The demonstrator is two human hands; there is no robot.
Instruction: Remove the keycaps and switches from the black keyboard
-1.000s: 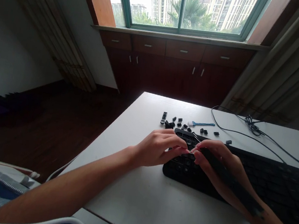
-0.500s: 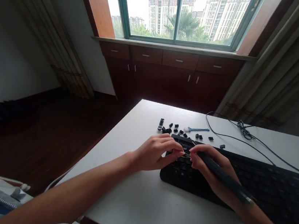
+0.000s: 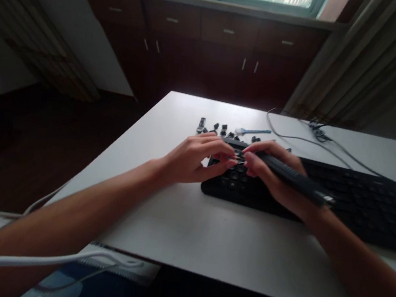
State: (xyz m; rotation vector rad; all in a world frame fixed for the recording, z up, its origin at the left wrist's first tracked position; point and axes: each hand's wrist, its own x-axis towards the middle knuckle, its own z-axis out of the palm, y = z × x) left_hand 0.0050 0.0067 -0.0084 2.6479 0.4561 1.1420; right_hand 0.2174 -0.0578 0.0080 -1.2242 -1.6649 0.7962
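Note:
A black keyboard lies on the white table. My left hand rests at the keyboard's left end, fingers curled and pinched against the tip of a tool. My right hand grips a long black pen-like tool, whose wire tip points at the keys under my left fingertips. Several loose black keycaps lie on the table just behind the keyboard's left end. What my left fingers pinch is too small to name.
A small blue brush lies beside the keycaps. The keyboard's black cable runs across the far right of the table. A white cord crosses the lower left. Dark cabinets stand under the window behind.
The view has tilted down, so the window has nearly left the picture. Both hands stay together at the keyboard's left end, with the tool still in my right hand.

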